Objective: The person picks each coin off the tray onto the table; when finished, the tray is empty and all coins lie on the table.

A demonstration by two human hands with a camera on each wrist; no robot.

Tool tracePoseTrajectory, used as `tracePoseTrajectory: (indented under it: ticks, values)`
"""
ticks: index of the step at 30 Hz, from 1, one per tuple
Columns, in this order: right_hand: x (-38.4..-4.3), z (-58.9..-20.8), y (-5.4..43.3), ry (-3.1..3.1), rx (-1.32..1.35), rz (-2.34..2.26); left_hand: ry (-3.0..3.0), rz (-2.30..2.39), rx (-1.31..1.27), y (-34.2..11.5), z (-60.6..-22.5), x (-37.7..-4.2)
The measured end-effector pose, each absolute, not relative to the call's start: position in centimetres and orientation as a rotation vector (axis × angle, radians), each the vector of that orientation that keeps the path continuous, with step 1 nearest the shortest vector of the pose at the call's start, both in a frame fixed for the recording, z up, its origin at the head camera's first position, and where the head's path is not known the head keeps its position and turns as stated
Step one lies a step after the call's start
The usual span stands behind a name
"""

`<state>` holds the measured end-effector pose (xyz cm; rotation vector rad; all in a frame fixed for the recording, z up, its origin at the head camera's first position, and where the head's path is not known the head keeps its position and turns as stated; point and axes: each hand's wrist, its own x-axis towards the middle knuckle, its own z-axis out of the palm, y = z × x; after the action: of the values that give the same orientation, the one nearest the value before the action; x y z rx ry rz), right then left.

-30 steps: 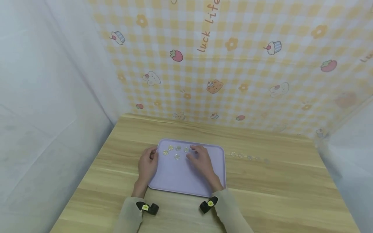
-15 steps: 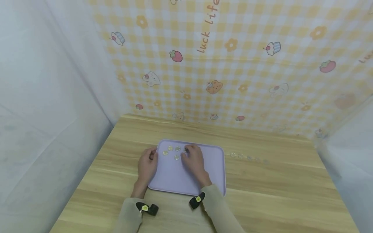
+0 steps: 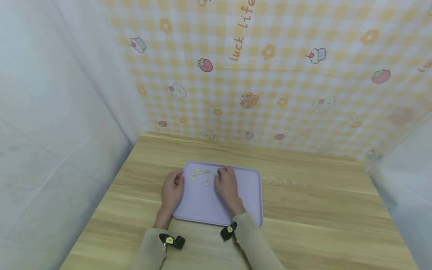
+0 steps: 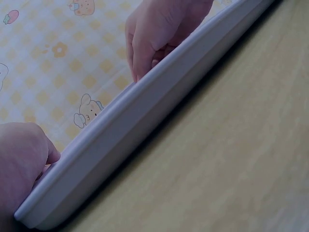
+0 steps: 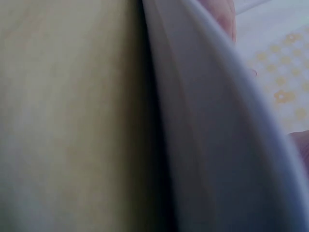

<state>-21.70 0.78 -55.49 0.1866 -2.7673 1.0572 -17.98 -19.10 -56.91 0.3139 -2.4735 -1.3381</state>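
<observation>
In the head view a lilac tray (image 3: 199, 206) lies on the table. Several small, round, shiny discs lie near its far left corner, among them a yellowish disc (image 3: 192, 177) and a paler disc (image 3: 206, 182). My left hand (image 3: 171, 192) holds the tray's left rim with bent fingers. My right hand (image 3: 227, 187) reaches over the tray, its thumb and fingers pinching at a disc (image 3: 217, 173) that they partly cover. The left wrist view has the right hand (image 4: 159, 34) beyond the tray's rim, fingers pointing down. Little of either hand shows in the right wrist view.
Right of the tray, several clear-looking discs (image 3: 279, 180) form a row on the wooden table (image 3: 324, 217). A yellow checked cloth (image 3: 249, 75) hangs behind the table, and pale sheets (image 3: 50, 112) flank it.
My right hand has moved left onto the disc nearest it, and its spread thumb and fingers have drawn together. The left hand stays at the rim; the tray and discs have not moved.
</observation>
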Motion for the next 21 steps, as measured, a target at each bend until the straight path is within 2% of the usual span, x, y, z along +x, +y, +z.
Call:
tracePoseTrajectory:
  ticks: [21]
  values:
    - [-24.1, -54.3, 1.9, -3.073, 0.131, 1.216, -2.480, -1.330, 0.318, -18.9, -56.8, -17.9]
